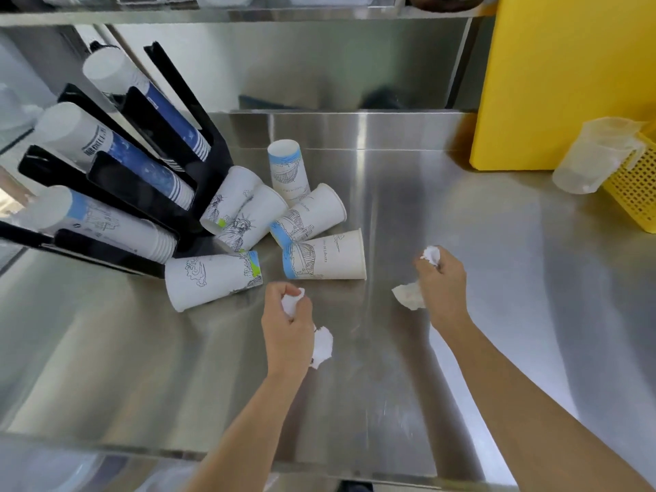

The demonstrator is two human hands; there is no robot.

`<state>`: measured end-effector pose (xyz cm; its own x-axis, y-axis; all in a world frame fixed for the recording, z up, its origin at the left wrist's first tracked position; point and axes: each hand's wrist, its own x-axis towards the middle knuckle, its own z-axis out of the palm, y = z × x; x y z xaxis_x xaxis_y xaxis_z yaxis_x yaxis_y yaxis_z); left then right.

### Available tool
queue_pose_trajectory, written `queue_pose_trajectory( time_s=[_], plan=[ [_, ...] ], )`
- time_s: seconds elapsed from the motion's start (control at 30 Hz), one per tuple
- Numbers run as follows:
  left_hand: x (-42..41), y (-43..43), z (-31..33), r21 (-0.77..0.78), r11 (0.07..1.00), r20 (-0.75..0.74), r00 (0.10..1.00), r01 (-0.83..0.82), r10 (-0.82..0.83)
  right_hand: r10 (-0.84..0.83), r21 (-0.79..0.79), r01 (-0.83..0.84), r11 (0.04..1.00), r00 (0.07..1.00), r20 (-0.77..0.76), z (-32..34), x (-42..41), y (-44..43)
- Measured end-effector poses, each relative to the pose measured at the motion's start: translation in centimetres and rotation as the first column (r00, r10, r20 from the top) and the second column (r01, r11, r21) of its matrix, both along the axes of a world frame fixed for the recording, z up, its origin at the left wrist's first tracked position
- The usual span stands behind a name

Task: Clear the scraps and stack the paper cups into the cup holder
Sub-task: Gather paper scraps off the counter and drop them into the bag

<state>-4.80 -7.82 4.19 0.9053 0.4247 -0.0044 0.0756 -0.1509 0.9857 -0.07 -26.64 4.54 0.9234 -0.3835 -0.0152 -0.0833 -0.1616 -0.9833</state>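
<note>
Both hands were closed around crumpled white paper scraps. The left hand point(287, 332) was fisted on one scrap point(293, 301) near the knuckles, with a second wad point(322, 346) bulging out below the palm, near the wrist. The right hand point(442, 284) pinched a small ball of paper point(431, 255) at its fingertips, and a flatter torn piece point(410, 295) showed at the hand's left side — whether that piece was gripped or only lay on the counter beside the hand could not be told.

Both hands hovered low over a bare stainless steel counter point(390, 385). Just beyond them, six loose paper cups point(324, 259) lay in a cluster: five tipped on their sides, one point(287, 170) standing upside down at the back. To their left stood the black cup holder point(149, 193), its slanted channels already carrying rows of nested cups.

The step in hand looked like gathering the scraps. Doing it well would likely mean squeezing each wad tight so nothing dropped, securing the flat piece by the right hand, and carrying everything away before touching the cups, which would roll at a nudge.

No bin was in view, so where the scraps belonged was unknown. The holder's left side ran out of frame, and which channel had room was unclear. At far right, a clear plastic jug point(596, 158) leaned by a yellow basket point(635, 197), partly cut off.
</note>
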Motion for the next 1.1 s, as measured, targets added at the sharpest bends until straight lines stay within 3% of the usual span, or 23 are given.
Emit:
queue_pose_trajectory(
  time_s=[0.23,0.53,0.7,0.83,0.9,1.0,1.03,1.1],
  plan=[
    [-3.4,5.3,0.9,-0.106,0.985,-0.001,0.991,-0.134,0.134,0.088,-0.026,-0.088,0.996,0.996,0.011,1.5,-2.9,6.5],
    [-14.2,20.3,0.4,-0.051,0.920,0.053,0.918,-0.389,0.392,0.387,-0.030,-0.387,0.922,0.922,0.003,2.1,-10.7,24.0],
    [-20.1,27.4,-0.8,-0.076,0.803,-0.034,0.806,-0.592,0.591,0.648,-0.112,-0.641,0.759,0.760,0.043,1.2,-15.4,33.4],
    [-23.0,32.3,-3.7,0.128,0.727,-0.189,0.703,-0.674,0.685,0.809,-0.185,-0.797,0.576,0.588,-0.014,-1.8,-17.4,39.8],
    [-23.7,34.7,-6.9,0.208,0.735,-0.341,0.657,-0.645,0.673,0.884,-0.215,-0.879,0.425,0.455,-0.112,-4.5,-17.9,42.7],
    [-23.7,37.4,-12.6,0.262,0.817,-0.503,0.650,-0.514,0.570,0.916,-0.258,-0.940,0.223,0.293,-0.275,-10.3,-17.8,46.1],
    [-23.4,38.1,-14.7,0.273,0.817,-0.504,0.648,-0.507,0.571,0.910,-0.289,-0.936,0.200,0.287,-0.299,-12.7,-17.6,47.0],
    [-22.8,39.1,-19.0,0.308,0.761,-0.426,0.633,-0.570,0.647,0.880,-0.338,-0.900,0.275,0.377,-0.289,-18.0,-17.4,48.3]
  ],
)
